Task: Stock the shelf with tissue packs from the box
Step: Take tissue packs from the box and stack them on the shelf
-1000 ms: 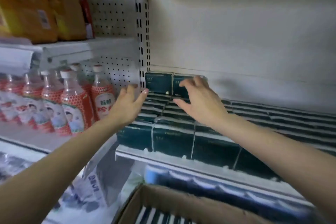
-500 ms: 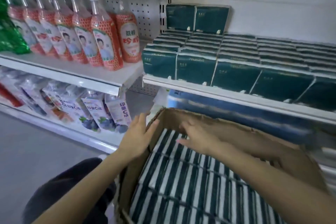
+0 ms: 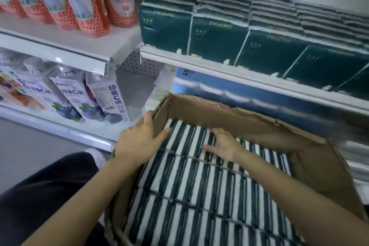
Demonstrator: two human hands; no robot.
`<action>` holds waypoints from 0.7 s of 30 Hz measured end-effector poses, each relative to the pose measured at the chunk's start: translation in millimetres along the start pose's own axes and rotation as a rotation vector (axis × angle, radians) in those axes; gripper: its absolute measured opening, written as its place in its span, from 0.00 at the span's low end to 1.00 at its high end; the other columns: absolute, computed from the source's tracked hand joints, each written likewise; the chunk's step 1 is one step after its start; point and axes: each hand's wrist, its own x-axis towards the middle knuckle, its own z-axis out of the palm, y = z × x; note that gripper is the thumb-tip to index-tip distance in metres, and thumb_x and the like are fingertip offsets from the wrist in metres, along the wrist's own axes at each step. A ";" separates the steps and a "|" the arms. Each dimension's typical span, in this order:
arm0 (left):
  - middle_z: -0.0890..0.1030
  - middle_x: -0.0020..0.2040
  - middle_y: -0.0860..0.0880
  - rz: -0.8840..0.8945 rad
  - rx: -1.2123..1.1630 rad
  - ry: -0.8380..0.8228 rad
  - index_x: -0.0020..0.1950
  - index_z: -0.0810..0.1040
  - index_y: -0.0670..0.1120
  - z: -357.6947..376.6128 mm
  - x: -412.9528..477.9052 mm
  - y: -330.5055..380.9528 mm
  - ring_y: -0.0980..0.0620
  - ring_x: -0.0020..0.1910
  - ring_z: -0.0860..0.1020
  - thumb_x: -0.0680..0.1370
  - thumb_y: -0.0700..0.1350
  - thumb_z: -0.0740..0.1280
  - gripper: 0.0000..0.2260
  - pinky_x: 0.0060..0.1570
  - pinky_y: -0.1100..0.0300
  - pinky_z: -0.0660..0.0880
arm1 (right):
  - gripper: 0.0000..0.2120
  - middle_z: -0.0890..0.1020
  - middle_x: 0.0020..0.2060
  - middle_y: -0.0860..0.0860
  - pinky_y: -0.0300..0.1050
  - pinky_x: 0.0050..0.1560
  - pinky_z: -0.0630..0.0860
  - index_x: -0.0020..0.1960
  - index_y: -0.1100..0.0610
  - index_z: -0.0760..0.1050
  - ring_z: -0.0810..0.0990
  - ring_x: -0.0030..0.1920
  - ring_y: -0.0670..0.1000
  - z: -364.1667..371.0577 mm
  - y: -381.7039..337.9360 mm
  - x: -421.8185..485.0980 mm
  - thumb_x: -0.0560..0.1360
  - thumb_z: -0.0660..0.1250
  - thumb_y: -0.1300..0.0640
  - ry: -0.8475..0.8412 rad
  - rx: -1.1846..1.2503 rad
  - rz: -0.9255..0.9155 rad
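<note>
An open cardboard box [image 3: 219,113] stands below the shelf, packed with dark green and white tissue packs [image 3: 195,185] set on edge in rows. My left hand [image 3: 139,139] lies over the box's near-left wall, its straight fingers reaching onto the far-left packs. My right hand [image 3: 224,143] is inside the box, its fingertips pushed down between packs in the far row with the thumb spread to the left. On the white shelf [image 3: 219,65] above, several dark green tissue packs [image 3: 215,38] stand in rows.
Red-labelled bottles [image 3: 83,4] stand on the shelf to the left. White cartons with blueberry print [image 3: 107,99] fill the shelf below them. Blue packs [image 3: 219,93] lie under the tissue shelf. My dark trouser leg [image 3: 46,181] is at lower left.
Both hands came down from the shelf to the box. Since half a second ago the view closed in, and my right fingertips have gone down between the packs.
</note>
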 end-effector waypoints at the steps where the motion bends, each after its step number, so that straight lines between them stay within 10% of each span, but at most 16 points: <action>1: 0.78 0.57 0.44 -0.003 -0.025 -0.014 0.67 0.61 0.48 0.1 5.6 0.0 0.39 0.52 0.79 0.78 0.66 0.55 0.26 0.43 0.51 0.69 | 0.36 0.63 0.73 0.56 0.48 0.70 0.64 0.76 0.58 0.58 0.63 0.72 0.57 -0.3 -2.7 4.4 0.76 0.65 0.40 0.018 -0.016 -0.014; 10: 0.74 0.43 0.50 -0.028 -0.418 -0.148 0.56 0.64 0.50 0.4 34.2 11.0 0.43 0.52 0.76 0.75 0.64 0.63 0.21 0.45 0.54 0.70 | 0.36 0.67 0.71 0.55 0.51 0.67 0.66 0.75 0.55 0.61 0.64 0.69 0.58 2.7 -16.3 34.6 0.75 0.64 0.37 0.024 -0.191 -0.037; 21: 0.79 0.59 0.50 -0.005 -0.547 -0.162 0.65 0.67 0.53 7.9 31.1 2.0 0.46 0.59 0.76 0.72 0.70 0.61 0.29 0.60 0.48 0.72 | 0.39 0.70 0.69 0.53 0.49 0.61 0.63 0.73 0.52 0.63 0.62 0.67 0.58 4.1 -23.8 47.8 0.71 0.66 0.33 -0.016 -0.148 0.029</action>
